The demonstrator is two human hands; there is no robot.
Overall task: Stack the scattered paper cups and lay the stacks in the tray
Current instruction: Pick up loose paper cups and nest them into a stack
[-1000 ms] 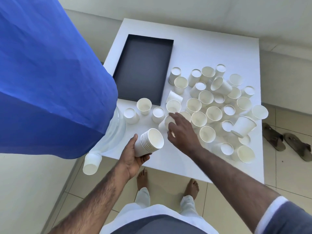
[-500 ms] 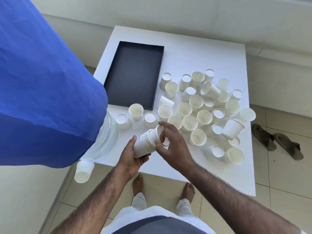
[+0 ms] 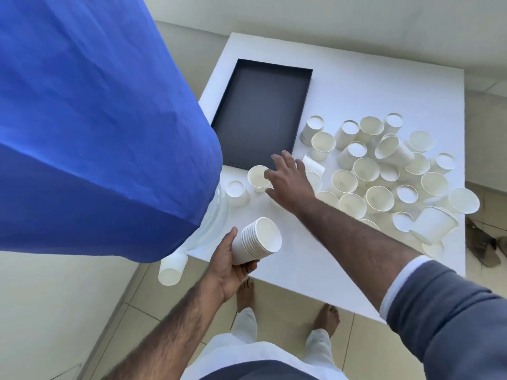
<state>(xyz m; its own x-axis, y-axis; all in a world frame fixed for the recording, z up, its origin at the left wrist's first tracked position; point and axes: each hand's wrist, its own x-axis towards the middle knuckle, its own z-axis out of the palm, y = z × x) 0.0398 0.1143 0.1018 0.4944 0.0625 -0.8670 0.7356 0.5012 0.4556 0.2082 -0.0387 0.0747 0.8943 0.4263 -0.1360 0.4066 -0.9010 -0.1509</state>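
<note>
A person's right hand reaches across the white tabletop, fingers spread and empty, thumb touching the rim of an upright paper cup just to its left, beside the near edge of the empty dark tray. The left hand grips a nested stack of cups tilted mouth-up toward the right, near the tabletop's front edge; the right hand looks the nearer one for the next pickup.

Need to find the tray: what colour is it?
Black, or very dark navy; the tray shows clearly in the head view.
</note>
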